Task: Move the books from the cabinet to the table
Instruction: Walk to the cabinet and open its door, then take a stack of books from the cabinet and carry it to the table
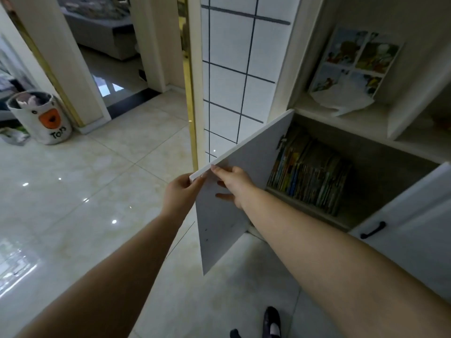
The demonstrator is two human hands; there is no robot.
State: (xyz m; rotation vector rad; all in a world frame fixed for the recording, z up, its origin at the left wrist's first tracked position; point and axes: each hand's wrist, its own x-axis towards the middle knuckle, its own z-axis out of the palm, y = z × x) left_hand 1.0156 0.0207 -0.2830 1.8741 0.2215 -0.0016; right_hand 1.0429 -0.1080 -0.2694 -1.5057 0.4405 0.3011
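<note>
A row of thin, colourful books (310, 178) stands upright inside the low cabinet compartment (380, 167), leaning a little to the right. The compartment's left door (246, 152) is swung open toward me. My left hand (181, 189) grips the door's top outer corner from the outside. My right hand (233, 184) rests on the inner face of the same door near that corner, fingers over its top edge. Both hands are well left of the books. No table is in view.
The cabinet's right door (415, 223) with a black handle (373, 230) stands partly open. A picture book (353, 62) and loose paper lie on the shelf above. A white bin (41, 117) stands by the doorway at left. Glossy tiled floor lies below; my shoe (272, 322) shows at the bottom.
</note>
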